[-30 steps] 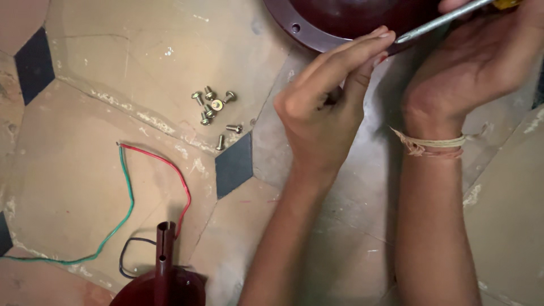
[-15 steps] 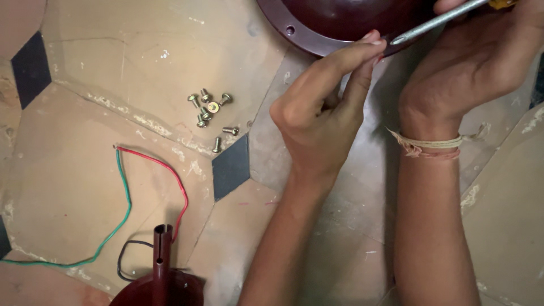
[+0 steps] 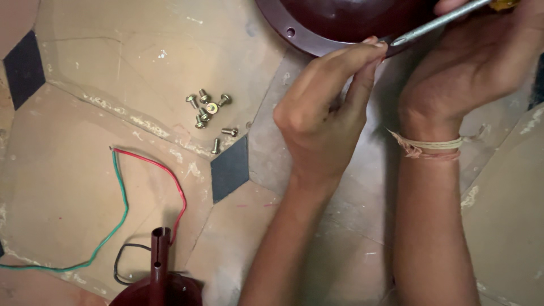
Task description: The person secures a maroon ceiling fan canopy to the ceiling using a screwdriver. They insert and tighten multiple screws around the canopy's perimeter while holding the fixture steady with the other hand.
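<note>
Two hands are busy at the top of the view, down on a tiled floor [image 3: 85, 187] of beige stone with dark diamond insets. Biggest thing here is the dark maroon round metal cover [image 3: 340, 25], only its lower rim and flange in sight at the top edge, one open screw hole showing on that flange. The right hand [image 3: 476, 56] is wrapped around a screwdriver [image 3: 439, 21], its steel shaft slanting down to the left until the tip meets the cover's rim; a thread band sits on that wrist. The left hand [image 3: 326, 116] is pinched, thumb and fingertips drawn together right at the screwdriver tip against the rim, and it may be steadying a small screw there, though the fingers hide whatever is between them. At the bottom edge stands a second maroon part with an upright slotted tube [image 3: 159, 260]. A red wire [image 3: 164, 175], a green wire [image 3: 113, 226] and a black wire [image 3: 120, 266] trail from it across the floor. Smallest of all, a loose cluster of screws [image 3: 208, 113] lies on the floor well apart from both hands. As for progress, that pile of unused screws and the empty hole suggest most of the fastening is undone, with one spot on the rim being worked now.
</note>
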